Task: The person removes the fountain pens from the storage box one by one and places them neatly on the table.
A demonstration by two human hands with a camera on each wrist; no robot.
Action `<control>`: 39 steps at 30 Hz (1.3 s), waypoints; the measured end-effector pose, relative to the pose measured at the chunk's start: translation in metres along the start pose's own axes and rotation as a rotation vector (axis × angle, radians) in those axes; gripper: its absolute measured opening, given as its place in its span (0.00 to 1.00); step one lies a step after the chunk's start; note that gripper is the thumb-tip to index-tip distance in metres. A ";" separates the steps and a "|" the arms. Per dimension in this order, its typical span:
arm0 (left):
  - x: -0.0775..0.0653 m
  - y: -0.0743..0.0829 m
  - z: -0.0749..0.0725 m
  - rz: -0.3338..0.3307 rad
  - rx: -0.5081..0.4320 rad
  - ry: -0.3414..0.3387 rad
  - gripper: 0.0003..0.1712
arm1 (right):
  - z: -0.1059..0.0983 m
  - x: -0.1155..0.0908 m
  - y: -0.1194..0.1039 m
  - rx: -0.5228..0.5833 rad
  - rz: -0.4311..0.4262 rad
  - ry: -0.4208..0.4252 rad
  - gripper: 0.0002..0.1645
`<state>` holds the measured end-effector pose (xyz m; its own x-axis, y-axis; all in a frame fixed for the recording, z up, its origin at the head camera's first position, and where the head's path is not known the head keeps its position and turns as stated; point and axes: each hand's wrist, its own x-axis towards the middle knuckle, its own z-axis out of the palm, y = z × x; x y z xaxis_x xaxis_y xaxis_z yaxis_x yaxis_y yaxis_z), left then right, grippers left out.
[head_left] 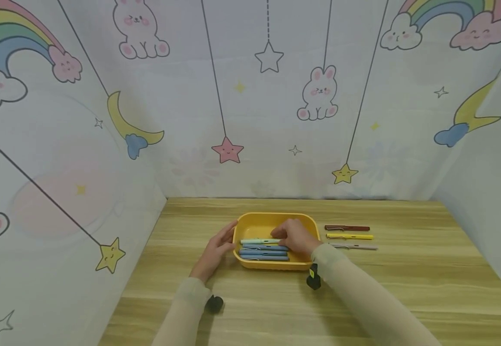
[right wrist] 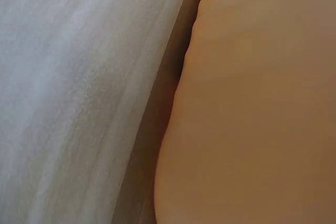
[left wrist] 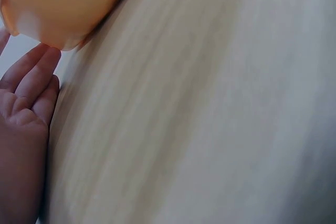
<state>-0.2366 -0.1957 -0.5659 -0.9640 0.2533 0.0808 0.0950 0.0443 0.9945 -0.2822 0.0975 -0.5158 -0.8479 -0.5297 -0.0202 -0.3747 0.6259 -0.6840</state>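
Note:
A yellow-orange plastic basket (head_left: 276,265) sits on the table, holding several pens side by side at its left. One is a mint-green pen (head_left: 256,241); in front of it lie several blue pens (head_left: 263,253). My right hand (head_left: 297,236) reaches inside from the right, thumb and fingers pinching the mint-green pen's right end. The fingertips are partly hidden. Against the basket's left end, my left hand (head_left: 217,251) rests with its fingers fairly straight. Those fingers (left wrist: 39,74) touch the outer wall in the left wrist view. Only the basket's side (right wrist: 252,103) fills the right wrist view, without the hand.
Right of the basket, a dark red pen (head_left: 347,228), a yellow pen (head_left: 350,236) and a pale grey-pink pen (head_left: 354,246) lie in parallel on the wood-grain table (head_left: 428,278). Printed fabric walls (head_left: 276,110) enclose the table at the back and both sides.

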 end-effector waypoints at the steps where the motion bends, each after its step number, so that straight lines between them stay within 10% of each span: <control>1: 0.000 0.000 0.000 -0.002 0.001 0.001 0.39 | 0.000 0.000 0.000 0.000 -0.007 0.000 0.20; 25: 0.001 -0.002 -0.001 0.023 -0.020 -0.023 0.40 | -0.001 -0.003 0.000 -0.096 -0.047 -0.022 0.22; 39: 0.001 -0.001 -0.002 0.023 -0.021 -0.030 0.40 | -0.005 -0.006 0.005 -0.098 -0.062 0.101 0.15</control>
<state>-0.2377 -0.1973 -0.5670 -0.9536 0.2833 0.1020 0.1115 0.0178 0.9936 -0.2808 0.1062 -0.5154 -0.8536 -0.5119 0.0965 -0.4580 0.6492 -0.6073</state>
